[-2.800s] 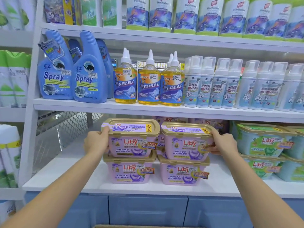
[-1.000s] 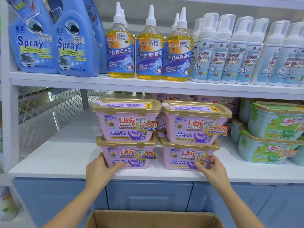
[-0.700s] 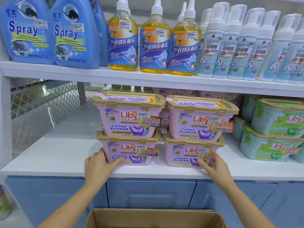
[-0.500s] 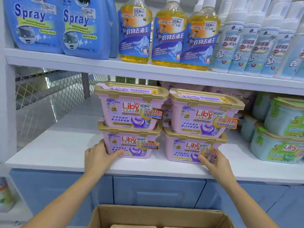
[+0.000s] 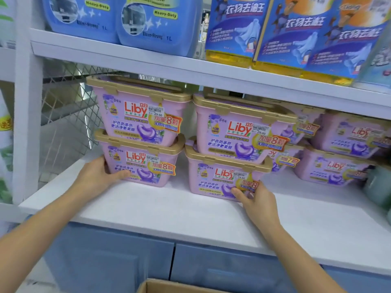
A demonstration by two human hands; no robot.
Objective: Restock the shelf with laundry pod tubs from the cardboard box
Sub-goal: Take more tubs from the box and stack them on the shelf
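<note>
Currently, both hands are on the bottom tier of the two front tub stacks, which stand on the white shelf point(image 5: 169, 206) at the centre of the frame.

Left hand point(image 5: 98, 176): wraps the left end of the lower left tub point(image 5: 143, 168). The thumb lies along the bottom front edge and the fingers are hidden behind the side wall.

Right hand point(image 5: 259, 200): grips the lower right corner of the lower right tub point(image 5: 215, 180). The thumb presses on the front label and the fingers are out of sight round the right side.

The hands are well apart, one clamped on each tub.

Each lower tub carries a second one: the upper left tub point(image 5: 137, 115) and the upper right tub point(image 5: 237, 132) rest on their lids. All four are pink with gold lids, labels facing the camera, and the two stacks stand just beside each other. Further pink tubs point(image 5: 338, 149) are stacked at the right of the frame.

The cardboard box point(image 5: 169, 287) shows only its top edge at the bottom centre, below the blue cabinet doors point(image 5: 118, 261). Blue spray bottles point(image 5: 118, 17) and yellow bottles point(image 5: 275, 39) occupy the upper shelf along the top of the frame. Wire mesh point(image 5: 63, 115) closes the left side.
</note>
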